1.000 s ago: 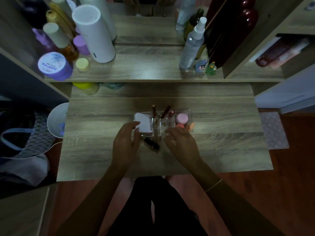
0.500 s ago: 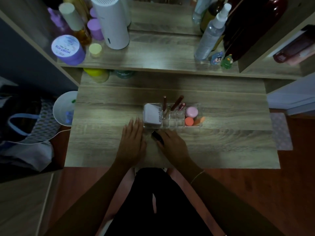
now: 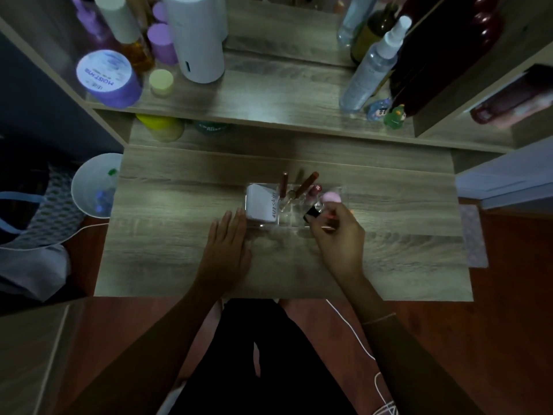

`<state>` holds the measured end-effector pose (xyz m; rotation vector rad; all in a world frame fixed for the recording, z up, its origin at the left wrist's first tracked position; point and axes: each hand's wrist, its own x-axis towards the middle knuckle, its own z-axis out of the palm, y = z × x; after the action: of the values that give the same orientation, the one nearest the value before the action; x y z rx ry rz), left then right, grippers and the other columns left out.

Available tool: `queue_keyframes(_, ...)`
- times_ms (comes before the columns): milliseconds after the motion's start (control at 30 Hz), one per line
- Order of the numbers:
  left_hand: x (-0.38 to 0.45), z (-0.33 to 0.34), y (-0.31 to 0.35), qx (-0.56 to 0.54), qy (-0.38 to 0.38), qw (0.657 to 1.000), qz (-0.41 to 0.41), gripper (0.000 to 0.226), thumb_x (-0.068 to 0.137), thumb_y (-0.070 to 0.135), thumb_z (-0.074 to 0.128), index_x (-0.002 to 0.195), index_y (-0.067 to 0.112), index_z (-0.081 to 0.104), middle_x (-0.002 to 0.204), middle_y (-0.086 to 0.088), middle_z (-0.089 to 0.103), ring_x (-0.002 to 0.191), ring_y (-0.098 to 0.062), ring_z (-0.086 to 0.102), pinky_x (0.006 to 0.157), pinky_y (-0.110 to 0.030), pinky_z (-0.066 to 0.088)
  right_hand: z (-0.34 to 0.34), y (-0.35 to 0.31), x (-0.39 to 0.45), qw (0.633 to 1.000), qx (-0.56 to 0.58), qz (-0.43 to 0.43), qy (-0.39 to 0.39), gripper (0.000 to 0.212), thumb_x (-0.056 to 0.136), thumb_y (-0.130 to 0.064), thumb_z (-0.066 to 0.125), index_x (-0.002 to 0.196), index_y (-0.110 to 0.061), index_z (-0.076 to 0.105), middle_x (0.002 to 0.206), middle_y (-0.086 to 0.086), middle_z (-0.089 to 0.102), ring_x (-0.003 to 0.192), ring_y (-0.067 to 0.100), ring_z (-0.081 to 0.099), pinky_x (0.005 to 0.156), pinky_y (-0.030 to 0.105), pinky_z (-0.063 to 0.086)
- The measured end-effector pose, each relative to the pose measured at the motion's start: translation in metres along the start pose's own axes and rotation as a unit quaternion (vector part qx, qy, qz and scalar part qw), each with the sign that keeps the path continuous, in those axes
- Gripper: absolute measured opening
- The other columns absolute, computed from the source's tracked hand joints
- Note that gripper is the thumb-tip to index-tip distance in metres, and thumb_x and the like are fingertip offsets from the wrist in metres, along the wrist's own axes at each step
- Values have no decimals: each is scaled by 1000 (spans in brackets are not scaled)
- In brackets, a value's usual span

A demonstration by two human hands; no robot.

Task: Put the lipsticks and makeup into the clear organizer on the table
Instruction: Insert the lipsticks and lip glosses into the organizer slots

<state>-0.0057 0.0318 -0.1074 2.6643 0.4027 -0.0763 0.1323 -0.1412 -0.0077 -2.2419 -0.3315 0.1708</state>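
Note:
The clear organizer (image 3: 270, 224) sits mid-table. Its left compartment holds a white compact (image 3: 261, 202), its middle slots hold brown lipstick tubes (image 3: 308, 182), and a pink sponge (image 3: 332, 197) shows at its right end. My right hand (image 3: 339, 239) is shut on a black lipstick (image 3: 312, 213) and holds it tilted over the organizer's front middle slots. My left hand (image 3: 229, 245) lies flat on the table, fingers apart, its fingertips just beside the organizer's left front corner.
The wooden table (image 3: 404, 256) ends close to my knees. A raised shelf (image 3: 269, 97) behind carries a white cylinder (image 3: 196, 37), a purple jar (image 3: 106, 77) and a spray bottle (image 3: 372, 64). A white bin (image 3: 94, 187) stands left of the table.
My right hand has picked the black lipstick up off the table and carried it up and to the right, over the organizer. My left hand stays flat on the table.

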Motion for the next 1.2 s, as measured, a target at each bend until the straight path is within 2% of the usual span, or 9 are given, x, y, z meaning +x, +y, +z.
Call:
queue_keyframes(100,0,2,-1,-5,15,1000,-1,67,91,32,36,148,8,12,152,-18,31,141,-35,26,115,-51,17,3,-7,13,1000,-14,-15,-2,21,80,-15,74,99,-12,66,82,3,69,74,17,66,70,28,52)
queue_keyframes(233,-1,5,-3,-5,23,1000,-2,68,91,33,39,148,10,11,153,-16,30,142,-31,23,117,-48,15,10,-6,21,998,-59,-27,-17,25,81,-6,69,106,-11,67,95,8,73,81,19,70,75,26,53)
queue_keyframes(333,0,5,-3,-10,23,1000,-5,67,91,34,38,148,10,12,152,-16,31,142,-31,23,117,-49,16,15,-4,22,995,-83,-41,-33,28,81,-3,66,107,-11,67,94,6,72,76,20,69,76,32,54)
queue_keyframes(433,0,5,-3,-6,23,1000,-2,68,90,34,40,148,10,12,152,-16,32,141,-31,24,117,-49,16,19,-1,24,991,-106,-42,-64,26,82,-5,65,107,-11,66,90,9,72,76,24,68,71,30,52)
queue_keyframes(533,0,5,-3,-4,26,1000,-1,68,90,32,43,147,8,16,150,-17,34,141,-32,25,117,-50,17,21,1,27,987,-124,-54,-87,24,82,-4,62,105,-11,66,91,11,71,77,26,68,67,40,57)
queue_keyframes(767,0,1,0,-17,32,999,-2,67,89,31,44,146,6,18,150,-18,34,141,-32,25,116,-50,18,23,4,31,980,-152,-82,-103,23,84,-6,62,106,-11,68,95,10,70,80,24,65,70,43,57)
queue_keyframes(900,1,0,2,-21,29,999,-4,66,89,31,43,146,6,19,150,-19,34,141,-32,25,116,-51,20,21,3,31,984,-135,-62,-94,23,84,-9,64,106,-13,69,89,6,70,75,20,65,70,43,57)
queue_keyframes(1033,0,-1,2,-19,27,999,-5,65,90,33,40,146,6,19,150,-19,35,141,-33,26,116,-51,19,19,2,30,986,-127,-48,-101,27,85,-12,66,111,-14,69,91,5,73,76,21,68,74,43,58)
queue_keyframes(1200,0,-2,2,-22,29,999,-8,65,90,33,39,146,6,18,148,-20,36,140,-34,28,115,-50,19,14,2,28,987,-115,-49,-102,29,85,-15,68,114,-14,68,94,6,75,77,18,70,75,32,57)
